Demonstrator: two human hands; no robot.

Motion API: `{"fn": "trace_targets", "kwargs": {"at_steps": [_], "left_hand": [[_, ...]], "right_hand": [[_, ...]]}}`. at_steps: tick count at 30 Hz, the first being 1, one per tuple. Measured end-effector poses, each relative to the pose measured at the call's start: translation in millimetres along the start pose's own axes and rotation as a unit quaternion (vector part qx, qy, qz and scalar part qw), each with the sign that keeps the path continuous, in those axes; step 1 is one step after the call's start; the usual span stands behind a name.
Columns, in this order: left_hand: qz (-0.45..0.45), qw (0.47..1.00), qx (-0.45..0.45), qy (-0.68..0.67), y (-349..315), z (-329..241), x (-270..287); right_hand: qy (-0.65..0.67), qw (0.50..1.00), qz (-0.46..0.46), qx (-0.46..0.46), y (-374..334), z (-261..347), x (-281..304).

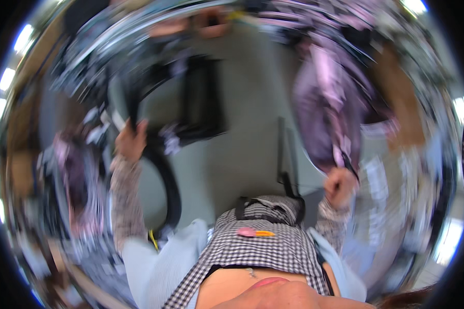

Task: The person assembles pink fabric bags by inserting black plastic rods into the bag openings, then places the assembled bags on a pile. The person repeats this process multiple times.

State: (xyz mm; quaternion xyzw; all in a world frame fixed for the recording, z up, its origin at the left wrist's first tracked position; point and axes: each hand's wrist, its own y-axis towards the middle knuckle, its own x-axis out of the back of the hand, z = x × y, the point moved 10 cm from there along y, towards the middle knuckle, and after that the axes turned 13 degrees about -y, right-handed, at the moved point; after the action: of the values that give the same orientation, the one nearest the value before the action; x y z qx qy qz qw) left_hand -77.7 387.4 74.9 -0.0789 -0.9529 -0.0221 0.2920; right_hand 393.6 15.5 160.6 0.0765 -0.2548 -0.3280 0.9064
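the apron [273, 252] is checked black and white; beyond it to the right, the garment [314, 110] is mauve; left of it, the shirt [144, 265] is pale blue.

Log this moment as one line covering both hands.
left hand: at dark strip, grip unclear | right hand: closed, seemingly on purple cloth | worn: checked apron | view: motion-blurred

Two patterned sleeves [127, 198], one checked apron [281, 250] — mauve garments [314, 131] too blurred to count.

No lettering, number or sign is showing legibly here. Motion blur is smearing the surroundings beyond any reading
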Motion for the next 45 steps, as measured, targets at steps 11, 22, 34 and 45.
{"fn": "trace_targets", "kwargs": {"at_steps": [11, 22, 34, 45], "left_hand": [[0.409, 0.828, -0.107, -0.368, -194, -230, -140], [0.636, 0.632, -0.047, -0.441, -359, -487, -316], [0.686, 0.605, -0.106, -0.391, -418, -712, -529], [0.259, 0.657, -0.704, 0.070, -398, -942, -852]], "right_hand": [[0.345, 0.871, -0.279, -0.211, -79, -73, 183], [0.416, 0.855, -0.307, 0.038, -219, -57, 464], [0.163, 0.730, -0.654, -0.112, -462, -143, 591], [0.123, 0.587, -0.785, -0.159, -496, -149, 606]]}}
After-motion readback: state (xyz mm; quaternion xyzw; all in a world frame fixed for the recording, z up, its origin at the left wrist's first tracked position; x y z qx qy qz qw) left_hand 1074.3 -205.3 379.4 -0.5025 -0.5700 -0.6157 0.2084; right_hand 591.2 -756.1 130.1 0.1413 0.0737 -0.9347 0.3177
